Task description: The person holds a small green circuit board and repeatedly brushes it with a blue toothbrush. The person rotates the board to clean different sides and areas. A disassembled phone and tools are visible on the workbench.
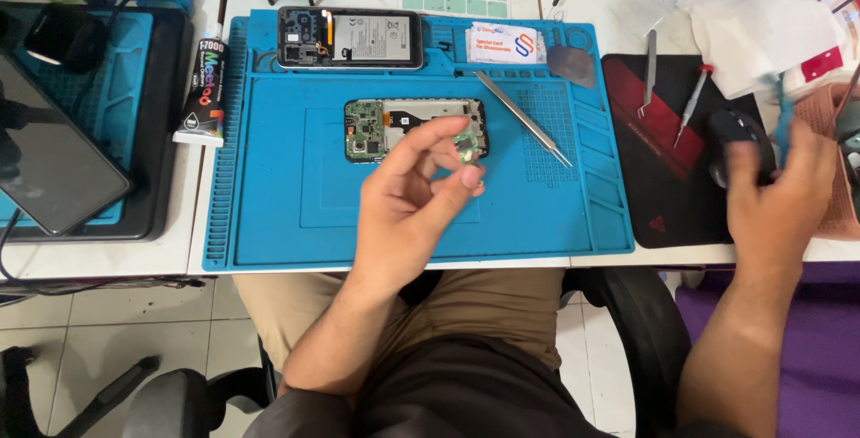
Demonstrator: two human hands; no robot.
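Wide blue silicone repair mat (296,223) on a white desk, the landmark. Upper middle of mat: opened phone frame with green circuit board (414,129). Along mat's far edge: black phone back with exposed battery (349,38). Just right of the frame: thin steel pry rod (522,117). Over mat's centre: left hand (408,210) pinching 1 small green-and-silver part (465,147) between thumb and fingertip. Beyond mat's right edge: right hand (778,196), blurred, grip impossible to tell. Risks, as judged: loose pinch dropping the part; divided attention.

Single head camera, looking steeply down from above at blue mat (296,214), close range.
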